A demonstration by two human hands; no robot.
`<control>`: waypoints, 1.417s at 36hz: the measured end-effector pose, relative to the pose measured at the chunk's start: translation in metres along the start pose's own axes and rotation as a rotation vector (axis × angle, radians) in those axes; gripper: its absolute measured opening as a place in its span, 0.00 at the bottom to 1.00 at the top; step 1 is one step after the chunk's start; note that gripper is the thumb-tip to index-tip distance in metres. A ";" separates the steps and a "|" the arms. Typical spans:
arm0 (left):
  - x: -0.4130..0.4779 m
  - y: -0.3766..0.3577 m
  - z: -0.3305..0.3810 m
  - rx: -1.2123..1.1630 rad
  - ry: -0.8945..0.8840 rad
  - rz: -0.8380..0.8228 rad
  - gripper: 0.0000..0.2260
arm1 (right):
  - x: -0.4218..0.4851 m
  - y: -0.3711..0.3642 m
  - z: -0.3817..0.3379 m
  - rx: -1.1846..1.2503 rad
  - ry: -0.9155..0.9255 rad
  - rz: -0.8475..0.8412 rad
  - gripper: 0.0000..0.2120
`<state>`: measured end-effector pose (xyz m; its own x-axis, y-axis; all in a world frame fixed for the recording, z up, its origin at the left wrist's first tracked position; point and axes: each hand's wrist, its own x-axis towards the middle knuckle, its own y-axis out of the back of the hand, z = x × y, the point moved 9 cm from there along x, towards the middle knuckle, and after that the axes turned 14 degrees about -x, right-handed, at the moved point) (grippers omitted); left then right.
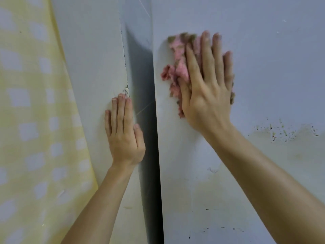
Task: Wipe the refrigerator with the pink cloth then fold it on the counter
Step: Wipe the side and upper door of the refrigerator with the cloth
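Over on the far left hangs a yellow checked fabric (35, 120), and beside it runs a pale panel (88, 67) with a chipped edge. The left hand (123, 134) lies flat against that panel, its fingers straight and close together and pointing up; it holds nothing, and its thumb sits at the panel's edge. Just right of it a dark narrow gap (146, 120) separates the panel from the refrigerator (263, 67), whose broad whitish face fills the rest of the view. Near the refrigerator's left edge, high up, the pink cloth (177, 67) is bunched against the surface; it looks shaggy, with brownish soiled tufts along its top. The right hand (207, 95) presses it flat there, fingers stretched out and slightly spread over the cloth, which pokes out above and to the left of them. The two hands are well apart, the right one higher. Further right, below hand level, a scatter of dark and greenish specks (281, 131) marks the refrigerator, with a faint yellowish smear underneath.
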<state>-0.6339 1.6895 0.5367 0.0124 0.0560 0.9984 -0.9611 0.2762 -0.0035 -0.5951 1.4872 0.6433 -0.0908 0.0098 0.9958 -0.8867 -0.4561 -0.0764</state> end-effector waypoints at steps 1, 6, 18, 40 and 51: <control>0.000 0.000 0.000 0.000 0.001 0.001 0.29 | 0.006 -0.001 -0.001 -0.004 -0.041 0.008 0.23; 0.000 -0.001 0.001 0.001 -0.006 0.010 0.29 | 0.015 -0.003 -0.016 0.025 -0.010 0.021 0.23; 0.000 0.000 0.001 0.002 -0.010 0.007 0.30 | -0.132 0.009 -0.031 0.291 0.596 -0.304 0.24; 0.000 0.000 0.002 -0.014 -0.010 0.039 0.31 | -0.111 0.012 -0.010 0.176 0.315 -0.125 0.26; 0.001 -0.015 0.041 -0.142 -0.007 -0.034 0.26 | -0.162 0.020 0.014 0.099 0.444 -0.212 0.34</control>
<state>-0.6310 1.6460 0.5404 0.0416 0.0378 0.9984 -0.9112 0.4113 0.0223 -0.5917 1.4641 0.4810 -0.1163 0.4791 0.8700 -0.8612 -0.4850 0.1520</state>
